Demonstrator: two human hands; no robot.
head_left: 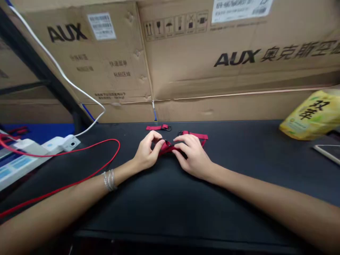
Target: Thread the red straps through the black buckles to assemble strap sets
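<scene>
Near the middle of the black table, a red strap (167, 148) with a dark buckle lies between my two hands. My left hand (150, 149) pinches the strap's left part by the buckle, thumb against the fingers. On the other side, my right hand (190, 154) has its fingers and thumb closed on the strap's right part. Behind my left hand lies a short red strap piece (155, 128) with a black buckle. Another red strap piece (198, 135) with a dark buckle lies just behind my right hand, which partly hides it.
Large cardboard boxes (180, 81) stand along the back of the table (170, 212). A white power strip (32, 161) and a red cable (87, 179) are at left. At right are a yellow packet (310, 115) and a flat device (328, 153).
</scene>
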